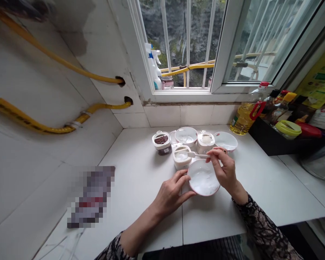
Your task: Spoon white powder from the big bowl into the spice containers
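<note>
My left hand (172,195) grips the rim of a white bowl (204,177) on the counter, thumb and fingers at its left side. Pinched in my right hand (224,168) is a small white spoon (196,155), held over the bowl's far edge with its tip beside an open container of white powder (182,156). Whitish contents lie in the bowl. Behind stand a container of dark red grains (162,142), a bowl with clear contents (186,135), a container of pale grains (205,141) and a shallow white bowl (226,141).
An oil bottle (243,117) and a black box (272,139) of bottles and jars stand at the back right. A pixelated object (93,196) lies left on the white counter (141,155). Yellow pipes (97,107) run along the left wall. A barred window is behind.
</note>
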{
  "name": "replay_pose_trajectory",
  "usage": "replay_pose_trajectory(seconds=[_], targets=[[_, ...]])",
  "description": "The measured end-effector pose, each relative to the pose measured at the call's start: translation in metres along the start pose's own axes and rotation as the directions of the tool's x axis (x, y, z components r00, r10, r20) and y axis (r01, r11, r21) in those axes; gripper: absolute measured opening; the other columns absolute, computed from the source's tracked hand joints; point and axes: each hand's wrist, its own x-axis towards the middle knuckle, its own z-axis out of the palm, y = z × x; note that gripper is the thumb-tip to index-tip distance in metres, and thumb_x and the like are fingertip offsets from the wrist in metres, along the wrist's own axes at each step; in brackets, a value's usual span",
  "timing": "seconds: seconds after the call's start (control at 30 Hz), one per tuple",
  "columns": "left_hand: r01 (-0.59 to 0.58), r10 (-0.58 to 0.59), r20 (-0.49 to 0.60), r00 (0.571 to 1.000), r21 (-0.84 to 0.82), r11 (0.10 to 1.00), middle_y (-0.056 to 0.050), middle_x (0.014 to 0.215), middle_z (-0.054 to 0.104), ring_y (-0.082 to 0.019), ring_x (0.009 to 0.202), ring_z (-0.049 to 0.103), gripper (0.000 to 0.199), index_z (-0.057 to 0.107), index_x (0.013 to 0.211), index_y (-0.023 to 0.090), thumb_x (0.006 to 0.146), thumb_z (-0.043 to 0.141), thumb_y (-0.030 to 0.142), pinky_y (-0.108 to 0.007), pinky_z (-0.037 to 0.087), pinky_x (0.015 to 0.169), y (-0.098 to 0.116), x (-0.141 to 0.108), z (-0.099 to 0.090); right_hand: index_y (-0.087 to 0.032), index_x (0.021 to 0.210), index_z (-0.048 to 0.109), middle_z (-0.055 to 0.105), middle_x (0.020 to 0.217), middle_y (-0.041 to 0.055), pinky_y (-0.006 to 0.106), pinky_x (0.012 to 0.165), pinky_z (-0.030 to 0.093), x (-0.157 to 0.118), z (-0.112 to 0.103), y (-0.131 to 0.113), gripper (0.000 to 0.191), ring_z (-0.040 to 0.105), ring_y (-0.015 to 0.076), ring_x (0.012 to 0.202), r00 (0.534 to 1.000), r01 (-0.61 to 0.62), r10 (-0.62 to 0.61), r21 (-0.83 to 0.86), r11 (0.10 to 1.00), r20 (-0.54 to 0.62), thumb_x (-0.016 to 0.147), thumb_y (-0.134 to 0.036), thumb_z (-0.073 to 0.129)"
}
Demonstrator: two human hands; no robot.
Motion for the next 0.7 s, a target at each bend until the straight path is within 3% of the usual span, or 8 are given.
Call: replay_pose_trajectory(seconds=[0.07, 0.17, 0.3, 0.43, 0.5, 0.63, 0.7], targets=[[0.006, -0.006, 0.012, 1.000, -0.004, 1.000, -0.013, 0.119, 0.062, -0.023, 0.096, 0.069, 0.028, 0.054, 0.109, 0.020, 0.092, 0.060, 0.041, -0.033, 0.062, 0.070, 0.000, 0.000, -0.001, -0.021, 0.092, 0.061, 0.065, 0.063, -0.0009, 0.037, 0.083, 0.047, -0.001, -0.007, 0.003, 0.014, 0.062, 0.0199, 0.074, 0.993, -0.121, 0.121, 0.052, 0.991, 0.007, 0.093, -0.017, 0.048], [0.013, -0.013, 0.031, 0.999, -0.009, 1.000, -0.013, 0.121, 0.061, -0.024, 0.100, 0.069, 0.027, 0.054, 0.110, 0.020, 0.092, 0.060, 0.039, -0.034, 0.063, 0.070, 0.000, 0.000, -0.002, -0.021, 0.088, 0.063, 0.062, 0.059, -0.0006, 0.035, 0.076, 0.046, -0.001, -0.013, 0.010, 0.016, 0.061, 0.0211, 0.074, 0.971, -0.206, 0.201, 0.024, 0.978, 0.132, 0.092, -0.018, 0.048], [0.013, -0.013, 0.041, 0.999, -0.004, 1.000, -0.014, 0.121, 0.061, -0.025, 0.103, 0.068, 0.027, 0.053, 0.110, 0.020, 0.093, 0.059, 0.040, -0.034, 0.063, 0.072, 0.000, -0.001, -0.002, -0.020, 0.087, 0.063, 0.064, 0.064, 0.0008, 0.039, 0.085, 0.043, -0.002, -0.011, 0.015, 0.019, 0.058, 0.0189, 0.067, 0.922, -0.046, 0.071, -0.075, 0.996, 0.380, 0.090, -0.013, 0.046], [0.008, -0.009, 0.038, 0.999, 0.008, 1.000, -0.014, 0.121, 0.061, -0.025, 0.103, 0.068, 0.027, 0.053, 0.110, 0.020, 0.093, 0.058, 0.040, -0.033, 0.063, 0.072, 0.001, -0.001, -0.003, -0.020, 0.090, 0.060, 0.065, 0.066, -0.0015, 0.041, 0.091, 0.041, -0.004, -0.009, 0.012, 0.022, 0.055, 0.0146, 0.058, 0.827, 0.022, -0.039, 0.037, 0.999, 0.561, 0.090, -0.008, 0.042], [0.009, -0.010, 0.040, 0.999, 0.009, 1.000, -0.014, 0.121, 0.061, -0.025, 0.104, 0.068, 0.026, 0.053, 0.110, 0.020, 0.093, 0.058, 0.039, -0.033, 0.062, 0.072, 0.001, -0.001, -0.003, -0.021, 0.090, 0.060, 0.064, 0.065, -0.0024, 0.041, 0.093, 0.041, -0.003, -0.010, 0.011, 0.022, 0.055, 0.0142, 0.058, 0.819, 0.004, -0.039, 0.062, 0.998, 0.572, 0.091, -0.008, 0.041], [0.013, -0.014, 0.049, 0.999, 0.007, 1.000, -0.014, 0.121, 0.061, -0.025, 0.105, 0.067, 0.026, 0.055, 0.110, 0.020, 0.092, 0.060, 0.038, -0.033, 0.062, 0.073, 0.001, 0.000, -0.003, -0.020, 0.088, 0.060, 0.064, 0.064, -0.0008, 0.043, 0.093, 0.040, -0.002, -0.014, 0.015, 0.021, 0.056, 0.0155, 0.057, 0.873, 0.006, 0.023, -0.058, 0.998, 0.488, 0.090, -0.008, 0.042], [0.011, -0.011, 0.044, 0.999, 0.006, 1.000, -0.014, 0.120, 0.061, -0.025, 0.105, 0.067, 0.026, 0.055, 0.109, 0.019, 0.092, 0.060, 0.038, -0.032, 0.062, 0.072, 0.001, 0.000, -0.003, -0.019, 0.087, 0.060, 0.065, 0.064, 0.0001, 0.044, 0.093, 0.040, -0.002, -0.013, 0.016, 0.021, 0.056, 0.0160, 0.058, 0.874, 0.013, 0.037, -0.099, 0.995, 0.485, 0.088, -0.008, 0.043]])
